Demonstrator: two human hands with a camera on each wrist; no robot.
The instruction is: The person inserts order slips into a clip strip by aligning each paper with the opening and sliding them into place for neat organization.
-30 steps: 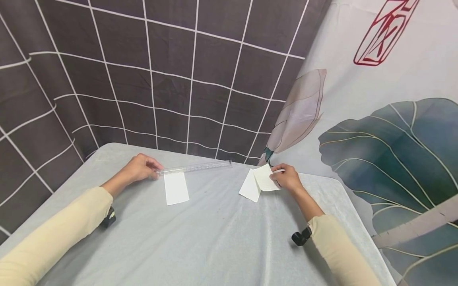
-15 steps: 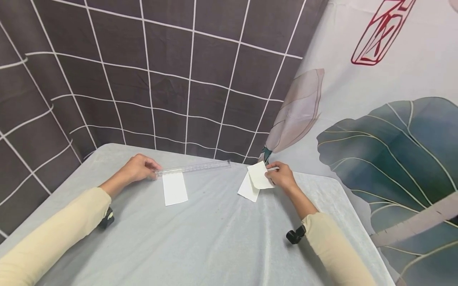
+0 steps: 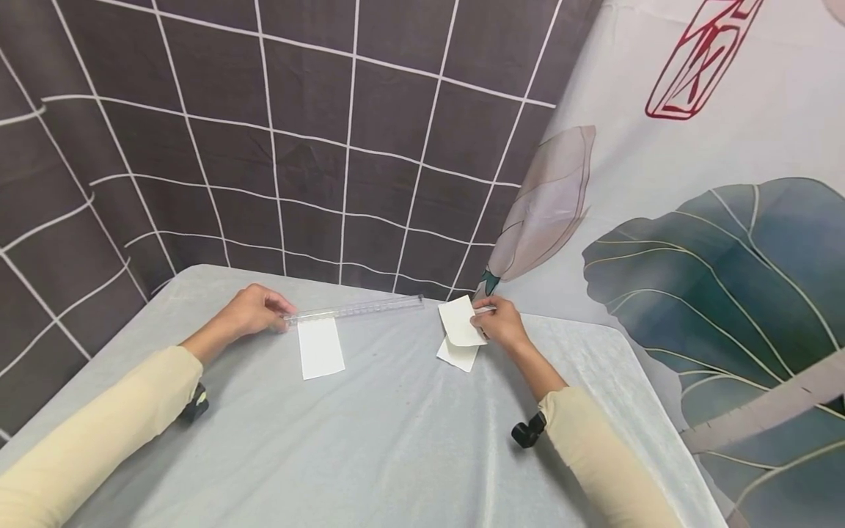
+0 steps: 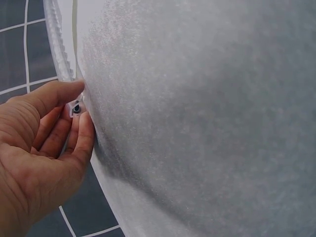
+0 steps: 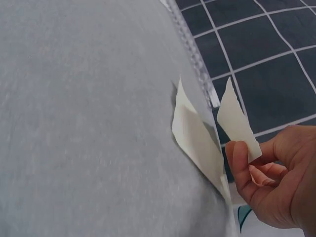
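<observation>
The right hand (image 3: 502, 323) pinches a paper slip (image 3: 460, 323) that reaches left, above a loose slip (image 3: 458, 358). Farther left, a clear strip (image 3: 359, 309) runs left to right; the nearer left hand (image 3: 254, 309) grips its left end, beside a white card (image 3: 320, 350).

Your R grip (image 5: 282, 190) pinches a cream paper pc (image 5: 236, 121) w/ a ragged side, held up near the tabletop (image 5: 98, 123) edge. 2nd pc (image 5: 196, 138), slightly curled, lies on the tabletop along that edge; a clear ribbed strip (image 5: 191, 47) runs farther along it, dk gridded cloth (image 5: 261, 64) beyond.
</observation>
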